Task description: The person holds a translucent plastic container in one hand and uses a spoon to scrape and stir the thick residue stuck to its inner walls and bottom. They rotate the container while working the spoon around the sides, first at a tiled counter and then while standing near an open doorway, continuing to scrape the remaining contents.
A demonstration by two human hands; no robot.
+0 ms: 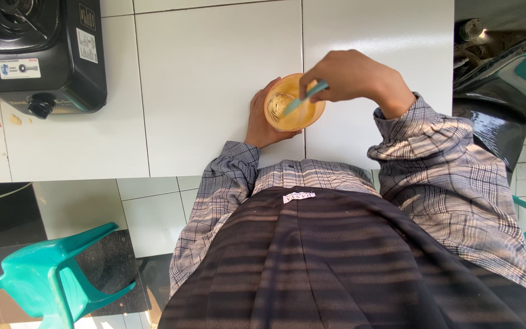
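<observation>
Fingers of the right hand (351,76) pinch a teal stick (304,97); those of the left hand (262,119) wrap the cup (293,102), steadying it. On the white tabletop (214,79), a black stove (38,55) sits at ten o'clock, well apart. The orange cup stands upright near the person's chest, mouth up. Stirring looks to be the step in hand; the next move likely calls for a firm cup and small circles. The stick's long axis runs from two o'clock down to eight, tip in the cup.

Cup (293,103) on counter (214,79); stove (38,55) far left; chair (50,280) below.
</observation>
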